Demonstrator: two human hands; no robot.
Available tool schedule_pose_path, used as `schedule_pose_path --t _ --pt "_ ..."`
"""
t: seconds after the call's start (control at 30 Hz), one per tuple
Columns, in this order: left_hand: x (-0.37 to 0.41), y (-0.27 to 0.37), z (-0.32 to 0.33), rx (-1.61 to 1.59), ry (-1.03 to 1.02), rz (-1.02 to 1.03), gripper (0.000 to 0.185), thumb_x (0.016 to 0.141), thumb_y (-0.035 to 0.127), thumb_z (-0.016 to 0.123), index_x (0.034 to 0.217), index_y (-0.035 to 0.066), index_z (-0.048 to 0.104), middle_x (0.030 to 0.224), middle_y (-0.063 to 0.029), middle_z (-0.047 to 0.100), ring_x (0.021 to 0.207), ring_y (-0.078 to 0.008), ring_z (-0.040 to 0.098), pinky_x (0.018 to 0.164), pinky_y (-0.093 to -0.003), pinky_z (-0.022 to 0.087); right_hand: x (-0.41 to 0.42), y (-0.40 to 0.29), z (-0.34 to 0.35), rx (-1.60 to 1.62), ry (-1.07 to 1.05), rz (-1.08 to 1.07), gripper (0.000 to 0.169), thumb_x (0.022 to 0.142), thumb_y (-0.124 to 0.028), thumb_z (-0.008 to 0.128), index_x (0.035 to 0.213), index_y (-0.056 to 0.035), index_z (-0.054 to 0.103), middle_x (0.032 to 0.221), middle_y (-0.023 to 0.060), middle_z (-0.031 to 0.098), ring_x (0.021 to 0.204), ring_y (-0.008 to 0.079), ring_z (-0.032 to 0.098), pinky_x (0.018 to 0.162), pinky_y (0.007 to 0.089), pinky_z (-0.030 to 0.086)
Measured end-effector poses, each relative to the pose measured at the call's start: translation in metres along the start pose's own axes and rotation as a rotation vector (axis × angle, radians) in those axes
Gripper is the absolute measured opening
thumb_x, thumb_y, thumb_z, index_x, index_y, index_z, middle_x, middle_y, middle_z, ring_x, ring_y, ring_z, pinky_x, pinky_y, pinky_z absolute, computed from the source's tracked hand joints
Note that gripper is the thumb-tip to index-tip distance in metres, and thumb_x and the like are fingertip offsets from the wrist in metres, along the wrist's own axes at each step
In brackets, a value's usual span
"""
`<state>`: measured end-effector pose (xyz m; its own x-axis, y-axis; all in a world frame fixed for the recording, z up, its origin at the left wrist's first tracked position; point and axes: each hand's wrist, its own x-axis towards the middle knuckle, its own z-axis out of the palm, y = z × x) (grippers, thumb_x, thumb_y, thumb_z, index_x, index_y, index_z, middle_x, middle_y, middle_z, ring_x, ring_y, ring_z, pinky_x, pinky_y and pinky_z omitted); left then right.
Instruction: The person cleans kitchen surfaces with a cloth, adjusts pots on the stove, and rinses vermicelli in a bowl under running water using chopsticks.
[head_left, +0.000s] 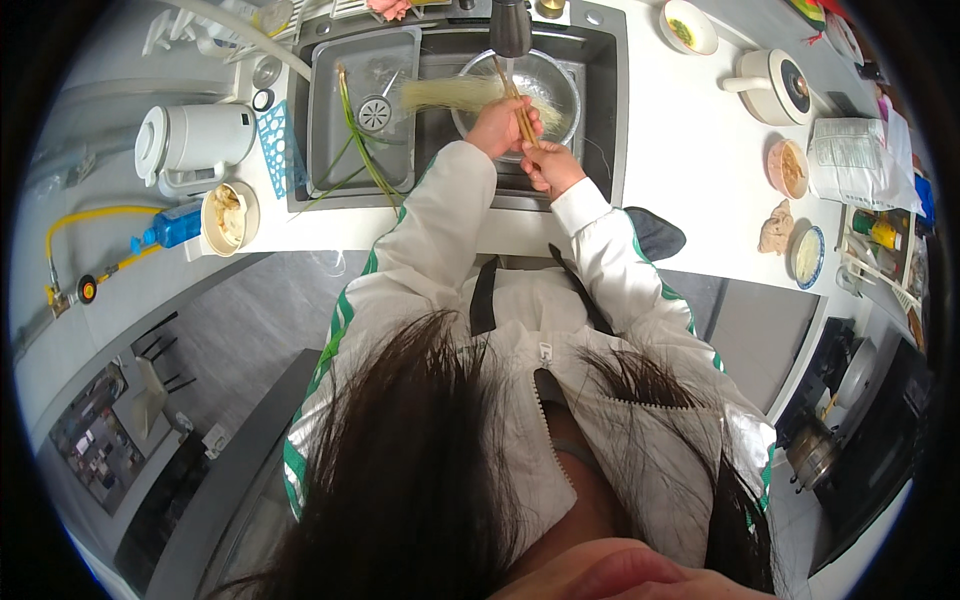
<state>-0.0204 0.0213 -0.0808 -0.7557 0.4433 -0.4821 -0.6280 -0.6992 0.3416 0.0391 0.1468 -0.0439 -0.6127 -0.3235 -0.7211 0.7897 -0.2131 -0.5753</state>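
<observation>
My left hand (501, 127) is closed around a pair of wooden chopsticks (527, 127), just above a metal bowl (564, 73) in the sink. My right hand (553, 166) grips the chopsticks at their near end. A bundle of dry, thin noodles (442, 94) lies across the bowl and sticks out over its left side, passing by my left hand. Whether that hand also touches the noodles is hidden. Over the bowl hangs a dark faucet head (510, 30), with what looks like water below it.
Green onions (352, 135) lie in the grey sink tray (330, 82) at left. Beyond it stand a white kettle (199, 142) and a bowl of scraps (251, 217). On the right counter are a small pot (757, 90), a ginger root (776, 229) and several bowls, including a patterned bowl (808, 259).
</observation>
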Motion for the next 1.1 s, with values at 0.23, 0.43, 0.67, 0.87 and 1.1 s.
schedule_pose_path --t 0.23,0.43,0.67,0.87,1.1 --pt "0.019 0.012 -0.004 0.013 0.212 0.135 0.008 0.076 0.014 0.036 0.070 0.008 0.038 0.057 -0.0038 0.041 0.051 -0.0161 0.043 0.058 -0.0343 0.043 -0.003 0.019 0.010 -0.582 0.195 -0.173 0.022 0.082 -0.021 0.045 0.081 -0.0015 0.056 0.052 0.0025 0.046 0.042 0.0104 0.039 0.040 0.0249 0.031" --pt "0.008 -0.031 0.015 0.190 0.360 0.060 0.019 0.082 0.023 0.031 0.072 0.008 0.035 0.057 -0.0073 0.045 0.047 -0.0181 0.046 0.048 -0.0335 0.047 0.004 0.028 -0.003 -1.083 0.447 -0.402 0.020 0.078 -0.017 0.045 0.079 0.0004 0.055 0.067 0.0191 0.057 0.063 0.0336 0.055 0.060 0.0412 0.042" --pt "0.042 0.000 0.000 0.048 0.426 0.227 0.024 0.083 0.024 0.033 0.066 0.008 0.036 0.054 -0.0063 0.043 0.045 -0.0169 0.043 0.047 -0.0356 0.044 -0.008 0.021 0.011 -1.278 0.532 -0.390 0.015 0.075 -0.012 0.046 0.079 -0.0002 0.053 0.071 0.0218 0.057 0.070 0.0361 0.055 0.064 0.0427 0.044" --pt "0.037 -0.034 0.007 0.173 0.535 0.260 0.013 0.081 0.016 0.031 0.074 0.006 0.037 0.056 -0.0067 0.044 0.041 -0.0182 0.043 0.041 -0.0339 0.042 -0.002 0.013 0.013 -1.337 0.548 -0.378 0.016 0.073 -0.013 0.047 0.081 0.0005 0.053 0.074 0.0211 0.057 0.071 0.0356 0.056 0.064 0.0432 0.044" --pt "0.044 -0.010 0.001 0.272 0.604 0.303 0.034 0.083 0.025 0.030 0.069 -0.001 0.046 0.056 -0.0125 0.051 0.039 -0.0212 0.050 0.036 -0.0324 0.046 0.005 0.014 0.011 -1.382 0.508 -0.355 0.016 0.072 -0.011 0.046 0.081 0.0012 0.053 0.075 0.0220 0.057 0.072 0.0357 0.056 0.065 0.0425 0.044"
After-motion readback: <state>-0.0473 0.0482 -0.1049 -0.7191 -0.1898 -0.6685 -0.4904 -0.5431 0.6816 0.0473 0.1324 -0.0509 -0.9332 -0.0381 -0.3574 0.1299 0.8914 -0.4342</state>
